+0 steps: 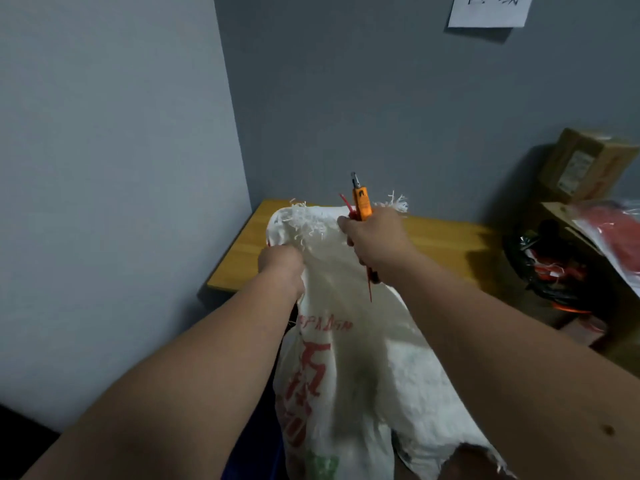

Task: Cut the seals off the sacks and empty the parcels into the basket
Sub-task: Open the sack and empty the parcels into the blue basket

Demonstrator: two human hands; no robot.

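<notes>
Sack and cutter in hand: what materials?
Sack: looks like woven plastic, matte white with red print; its top edge frays into loose strands. Cutter: glossy orange body, probably plastic, with a small grey tip, probably metal.

One view only, taken from the person's head and looking forward and down along both bare forearms, which enter from the bottom corners and meet near the middle. It sits close: the forearms fill the lower half, and the left hand point(281, 263) and right hand point(375, 242) lie about centre. The wide lens bends the edges. Just beyond the fingers point(344, 223) lies the wooden tabletop point(446, 242), set in a corner where two grey walls meet; the walls fill the upper half. Above and right of the fingers a paper sign point(490, 10) is cut by the top edge. Right of them, cardboard boxes point(585, 164) reach the frame edge.
</notes>
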